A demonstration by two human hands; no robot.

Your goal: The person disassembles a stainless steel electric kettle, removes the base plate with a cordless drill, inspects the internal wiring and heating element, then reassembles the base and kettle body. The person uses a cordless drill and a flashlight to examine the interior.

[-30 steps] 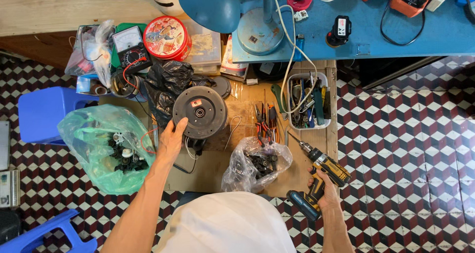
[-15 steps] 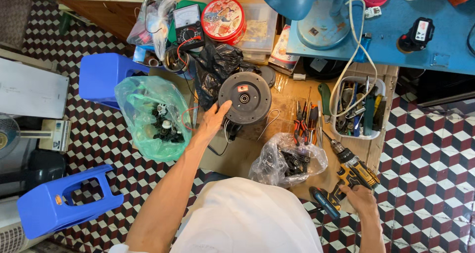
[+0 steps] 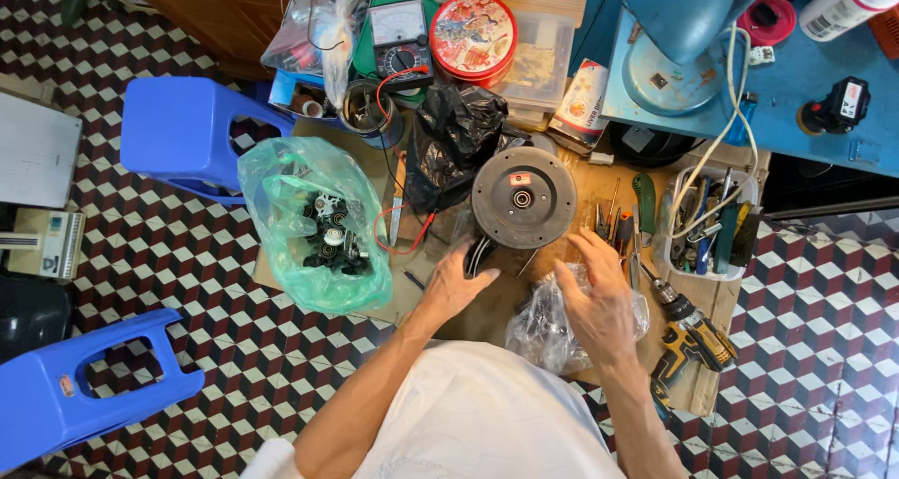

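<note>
Left hand (image 3: 456,282): open, fingers spread, resting at the near rim of the grey motor disc (image 3: 523,197); grasping nothing firmly that can be seen.
Right hand (image 3: 599,301): open, palm down over the clear plastic bag (image 3: 548,327) of small parts; touching or just above, cannot tell.
Motor disc: lies flat at the middle of the table (image 3: 487,320), between both hands and the black bag (image 3: 456,132).
Risk, near: clear bag sits close to the near edge; a push from the right hand could likely spill parts to the floor.
Risk, right: cordless drill (image 3: 691,340) lies at the near right corner, partly overhanging; an elbow could knock it off.
Risk, left: green bag (image 3: 314,221) of parts hangs over the left edge; red wire (image 3: 398,245) beside it may snag the left hand.
Surface: small brown table, crowded; screwdrivers (image 3: 613,224) and tool tray (image 3: 707,221) to the right.
Far edge: multimeter (image 3: 401,50), red round tin (image 3: 474,27).
Room: checkered tile floor (image 3: 140,254), blue stools (image 3: 183,132), blue bench (image 3: 815,67) with lamp.
</note>
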